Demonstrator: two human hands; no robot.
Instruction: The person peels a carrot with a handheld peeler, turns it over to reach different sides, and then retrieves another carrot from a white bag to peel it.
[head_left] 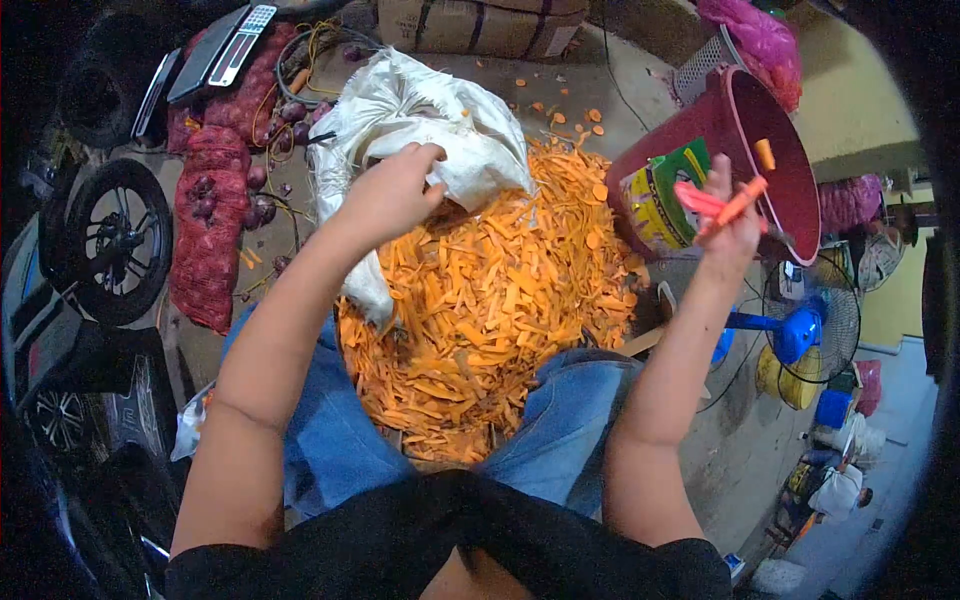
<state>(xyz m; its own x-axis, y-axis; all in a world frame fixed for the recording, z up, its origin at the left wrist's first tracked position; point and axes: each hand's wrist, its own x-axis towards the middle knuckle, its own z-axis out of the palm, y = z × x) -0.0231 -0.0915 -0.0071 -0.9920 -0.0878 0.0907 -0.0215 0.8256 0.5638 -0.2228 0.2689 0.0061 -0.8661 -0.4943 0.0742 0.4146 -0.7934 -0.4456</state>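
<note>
My left hand (398,190) is at the mouth of a white woven sack (425,110), thumb and index finger apart, with nothing visible between them. My right hand (733,235) is raised in front of a dark red bucket (715,125) lying tilted with its mouth to the right. In it are a tool with a red handle (698,200), which looks like a peeler, and a peeled carrot (743,201). A short carrot piece (765,154) shows just above, against the bucket's mouth. Between my knees spreads a heap of orange carrot peelings (490,310), partly under the sack.
Red net bags of onions (212,220) lie at the left beside a motorcycle wheel (118,240). A scale (222,50) rests on one bag. At the back stands a cardboard box (480,25). A blue fan (800,330) is at the right; a person (838,492) is farther off.
</note>
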